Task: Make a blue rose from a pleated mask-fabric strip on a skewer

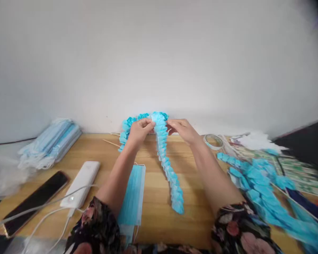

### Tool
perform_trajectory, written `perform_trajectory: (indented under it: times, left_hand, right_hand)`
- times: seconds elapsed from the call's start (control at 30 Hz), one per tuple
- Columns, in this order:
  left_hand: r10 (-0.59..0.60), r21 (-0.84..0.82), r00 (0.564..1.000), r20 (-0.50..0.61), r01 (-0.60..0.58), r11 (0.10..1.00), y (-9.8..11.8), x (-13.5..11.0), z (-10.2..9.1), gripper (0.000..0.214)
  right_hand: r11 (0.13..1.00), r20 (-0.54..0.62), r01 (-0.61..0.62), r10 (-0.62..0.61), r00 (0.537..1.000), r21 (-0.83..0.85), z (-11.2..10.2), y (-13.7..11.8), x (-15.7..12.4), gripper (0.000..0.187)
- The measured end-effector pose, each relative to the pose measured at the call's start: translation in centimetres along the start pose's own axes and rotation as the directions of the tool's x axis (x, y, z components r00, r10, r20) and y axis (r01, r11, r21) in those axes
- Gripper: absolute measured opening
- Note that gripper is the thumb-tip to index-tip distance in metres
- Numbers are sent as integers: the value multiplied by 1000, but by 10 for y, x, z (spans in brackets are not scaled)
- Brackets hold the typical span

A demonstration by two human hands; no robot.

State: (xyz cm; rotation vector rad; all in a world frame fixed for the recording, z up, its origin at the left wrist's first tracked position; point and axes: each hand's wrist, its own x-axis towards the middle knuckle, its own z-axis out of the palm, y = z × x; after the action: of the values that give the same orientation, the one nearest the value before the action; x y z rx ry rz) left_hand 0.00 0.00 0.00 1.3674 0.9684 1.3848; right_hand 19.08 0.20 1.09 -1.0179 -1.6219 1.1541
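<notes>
Both my hands are raised over the far part of a wooden table [153, 218], pinching a long blue ruffled garland made of folded face masks [165, 158]. My left hand [139, 131] grips the top of the garland from the left, fingers closed. My right hand [181, 128] grips it from the right, fingers pinched. One end of the garland hangs down towards me to the table; the other drapes off behind my left hand. A flat blue face mask [134, 195] lies under my left forearm.
A stack of blue masks [51, 143] sits at the far left. A black phone [35, 201] and a white power bank [81, 183] with cables lie at the near left. A tape roll [214, 141] and more blue ruffled strips [257, 183] lie on the right. A white wall stands behind.
</notes>
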Motion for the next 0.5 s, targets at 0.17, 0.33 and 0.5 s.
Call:
perform_trajectory:
  times: [0.17,0.33,0.5]
  left_hand:
    - [34,17,999,-3,-33,999,-3,3,-1,32]
    - [33,5,998,49,-33,999,-6,0,2,42]
    - [22,108,994,103,-33,994,2,-9,3,38]
  right_hand:
    - [994,62,57,-51,997,-88,-4,2,0,36]
    - [995,0,67,-67,998,-80,-4,3,1,32]
    - [994,-16,85,-86,996,-69,-4,-2,-2,32]
